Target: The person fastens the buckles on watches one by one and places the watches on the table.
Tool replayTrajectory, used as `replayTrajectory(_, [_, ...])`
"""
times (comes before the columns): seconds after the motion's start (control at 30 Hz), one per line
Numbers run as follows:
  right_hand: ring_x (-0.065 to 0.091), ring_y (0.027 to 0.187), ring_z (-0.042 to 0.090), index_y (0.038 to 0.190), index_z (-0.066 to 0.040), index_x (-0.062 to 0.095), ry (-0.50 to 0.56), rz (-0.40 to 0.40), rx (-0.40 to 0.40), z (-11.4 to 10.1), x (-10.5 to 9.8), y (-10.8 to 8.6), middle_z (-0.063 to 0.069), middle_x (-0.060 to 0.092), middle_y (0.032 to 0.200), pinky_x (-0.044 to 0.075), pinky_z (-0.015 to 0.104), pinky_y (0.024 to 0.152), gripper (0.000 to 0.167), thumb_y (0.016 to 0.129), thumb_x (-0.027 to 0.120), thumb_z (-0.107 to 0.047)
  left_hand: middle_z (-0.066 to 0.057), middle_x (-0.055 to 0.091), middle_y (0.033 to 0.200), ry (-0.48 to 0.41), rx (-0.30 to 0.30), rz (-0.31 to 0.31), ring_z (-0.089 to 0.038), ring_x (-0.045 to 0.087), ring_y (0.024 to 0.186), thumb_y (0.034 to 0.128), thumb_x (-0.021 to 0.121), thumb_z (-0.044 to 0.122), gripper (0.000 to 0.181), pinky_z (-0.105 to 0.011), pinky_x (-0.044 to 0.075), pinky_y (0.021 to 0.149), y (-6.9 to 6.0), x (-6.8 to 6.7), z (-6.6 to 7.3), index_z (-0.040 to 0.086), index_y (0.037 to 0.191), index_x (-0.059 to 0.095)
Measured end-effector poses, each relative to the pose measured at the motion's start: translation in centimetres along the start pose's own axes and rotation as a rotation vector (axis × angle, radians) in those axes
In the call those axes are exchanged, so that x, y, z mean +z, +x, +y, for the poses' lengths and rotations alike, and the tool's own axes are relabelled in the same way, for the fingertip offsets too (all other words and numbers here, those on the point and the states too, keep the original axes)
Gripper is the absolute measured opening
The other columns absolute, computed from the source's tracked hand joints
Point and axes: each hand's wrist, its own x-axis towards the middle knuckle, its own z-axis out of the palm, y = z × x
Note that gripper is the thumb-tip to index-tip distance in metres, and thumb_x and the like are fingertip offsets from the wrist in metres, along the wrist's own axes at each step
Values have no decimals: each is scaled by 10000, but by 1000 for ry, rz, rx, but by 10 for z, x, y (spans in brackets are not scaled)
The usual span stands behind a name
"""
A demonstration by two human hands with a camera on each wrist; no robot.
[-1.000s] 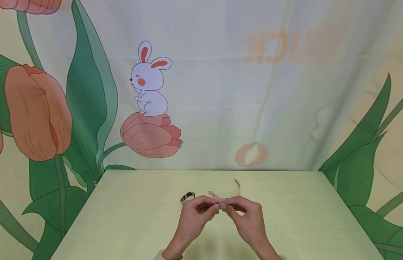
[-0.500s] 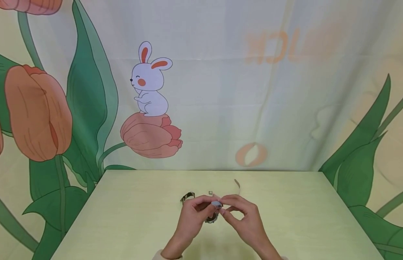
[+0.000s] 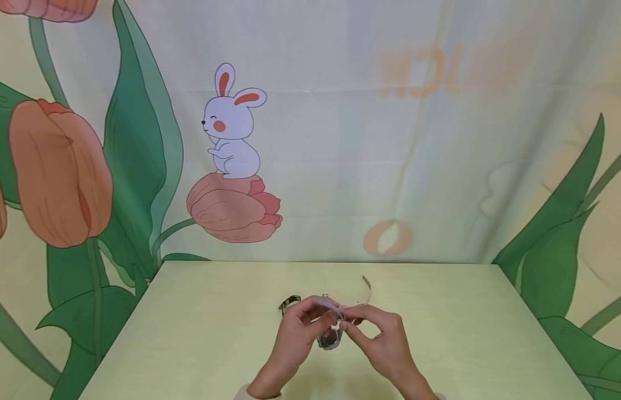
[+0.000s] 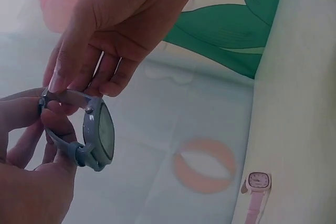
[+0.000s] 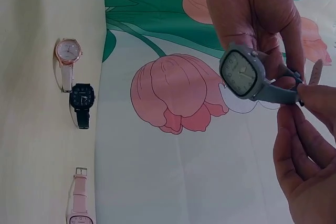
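Strap [image 5: 275, 95] of grey watch [image 5: 242, 73] seemingly being fastened or undone — left hand [image 3: 301, 336], right hand [image 3: 384, 336] both pinch it near buckle [image 4: 43, 99]; next likely calls for steady hold, fine threading.

Soft, even light on the tabletop [image 3: 190, 333], faintly shadowed at lower centre — both wrist views dimmer and hazy, the left's top-left corner pale.

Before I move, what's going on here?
A person's left hand and right hand both hold a gray watch by its strap above the table. The strap is looped, but whether it is fastened I can't tell. A pale-strapped watch, a black watch and a pink watch lie below.
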Motion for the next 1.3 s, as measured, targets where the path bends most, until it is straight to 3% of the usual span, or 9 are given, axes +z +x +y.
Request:
replayTrajectory(0.2, [682, 806, 68, 1051, -35, 721, 82, -9, 87, -6, -1, 1, 137, 735, 923, 578, 234, 612, 262, 814, 737, 76, -14, 651, 1082, -107, -13, -57, -102, 656, 1002, 914, 679, 87, 332, -227, 553, 838, -5, -3, 2, -61, 1191, 571])
replayTrajectory(0.3, [682, 842, 65, 1081, -21, 718, 111, -8, 79, -8, -3, 1, 142, 730, 941, 585, 254, 608, 266, 832, 721, 74, -35, 656, 1081, -144, -25, -71, -113, 667, 1000, 906, 691, 73, 379, -253, 573, 832, -5, -3, 2, -82, 1216, 537])
replayTrajectory(0.57, [694, 861, 72, 1054, -37, 729, 103, 0, 57, -8, -3, 3, 130, 733, 939, 588, 243, 633, 230, 839, 730, 43, -256, 688, 1089, 77, -48, -17, -58, 690, 875, 933, 681, 184, 292, -212, 560, 811, -5, -6, 0, -18, 1144, 673])
replayTrajectory(0.87, [703, 827, 87, 1003, -45, 726, 112, 21, 46, -1, 1, 0, 155, 729, 912, 587, 233, 658, 249, 803, 736, 101, -189, 693, 1040, 87, -41, 0, -186, 697, 907, 933, 683, 186, 264, -226, 562, 803, -5, -6, -1, -5, 1115, 683])
replayTrajectory(1.1, [710, 835, 113, 1025, -39, 725, 134, 43, 38, -1, 2, -2, 167, 731, 942, 589, 238, 684, 274, 798, 734, 113, -166, 705, 1039, 101, -47, 26, -165, 701, 917, 915, 704, 195, 241, -233, 557, 821, -4, -3, -1, 41, 1101, 699])
replayTrajectory(1.3, [690, 880, 151, 1063, -118, 734, 41, 20, 45, -2, -1, -3, 54, 728, 993, 584, 245, 712, 210, 879, 712, -18, -147, 704, 1075, 131, 1, 45, -96, 688, 938, 917, 701, 195, 230, -222, 547, 849, -5, -3, -2, 65, 1108, 702])
